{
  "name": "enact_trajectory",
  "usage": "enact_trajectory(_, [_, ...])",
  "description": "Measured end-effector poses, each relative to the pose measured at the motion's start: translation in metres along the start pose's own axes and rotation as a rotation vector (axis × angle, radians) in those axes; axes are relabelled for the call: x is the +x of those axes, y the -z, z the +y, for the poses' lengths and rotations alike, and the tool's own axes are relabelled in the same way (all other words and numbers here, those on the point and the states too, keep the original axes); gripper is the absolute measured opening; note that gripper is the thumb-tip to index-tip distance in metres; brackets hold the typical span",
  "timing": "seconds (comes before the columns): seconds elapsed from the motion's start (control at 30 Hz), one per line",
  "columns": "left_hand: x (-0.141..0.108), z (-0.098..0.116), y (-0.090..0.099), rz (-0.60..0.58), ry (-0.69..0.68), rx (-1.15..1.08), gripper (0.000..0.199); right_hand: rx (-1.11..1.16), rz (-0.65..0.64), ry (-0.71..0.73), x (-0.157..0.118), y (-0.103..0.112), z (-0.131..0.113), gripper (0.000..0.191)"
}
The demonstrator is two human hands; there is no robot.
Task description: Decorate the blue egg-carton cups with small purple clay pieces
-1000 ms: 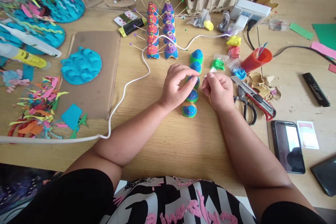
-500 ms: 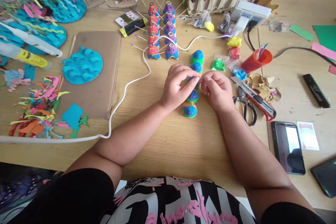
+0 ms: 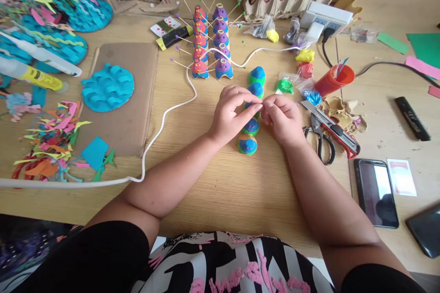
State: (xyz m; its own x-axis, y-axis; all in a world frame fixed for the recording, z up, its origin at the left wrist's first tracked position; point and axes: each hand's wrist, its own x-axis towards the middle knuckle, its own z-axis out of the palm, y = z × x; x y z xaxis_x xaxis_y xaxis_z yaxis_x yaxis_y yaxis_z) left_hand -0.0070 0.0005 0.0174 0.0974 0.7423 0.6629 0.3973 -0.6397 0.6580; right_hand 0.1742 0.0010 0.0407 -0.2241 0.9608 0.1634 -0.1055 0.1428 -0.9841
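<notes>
Head view: the left hand (image 3: 232, 112) and right hand (image 3: 283, 116) pinch, tips meeting; I can't tell on what. Soft, steady fingers work best, without bumping the blue-and-green row (image 3: 250, 125).

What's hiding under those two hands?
Below the left hand and right hand runs a row of blue-and-green bumps. Its far and near ends show. The hands cover much of the middle, so I can't see all of it there.
</notes>
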Motion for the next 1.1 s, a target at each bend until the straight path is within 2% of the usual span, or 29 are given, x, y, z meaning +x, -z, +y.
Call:
enact_trajectory(0.23, [0.0000, 0.0000, -0.0002, -0.004, -0.011, 0.058, 0.033, -0.015, -0.019, 0.009, 0.0001, -0.0006, -0.0022, 0.059])
enact_trajectory(0.43, [0.0005, 0.0005, -0.0007, 0.020, -0.014, 0.021, 0.033, -0.007, -0.012, 0.002, 0.0012, -0.0011, -0.0012, 0.059])
enact_trajectory(0.63, [0.0002, 0.0003, -0.0020, 0.053, -0.045, -0.035, 0.024, -0.025, -0.020, 0.013, 0.0012, -0.0005, 0.0000, 0.061])
enact_trajectory(0.87, [0.0003, -0.0016, -0.0022, 0.060, -0.079, -0.010, 0.024, -0.054, -0.029, 0.045, 0.0012, -0.0008, -0.0010, 0.063])
enact_trajectory(1.0, [0.0000, -0.0028, -0.0021, 0.064, -0.037, 0.029, 0.029, -0.050, -0.027, 0.065, 0.0013, 0.0009, 0.0009, 0.060])
enact_trajectory(1.1, [-0.0004, -0.0030, -0.0018, 0.061, -0.002, 0.056, 0.035, -0.021, -0.018, 0.019, 0.0003, 0.0006, -0.0003, 0.056])
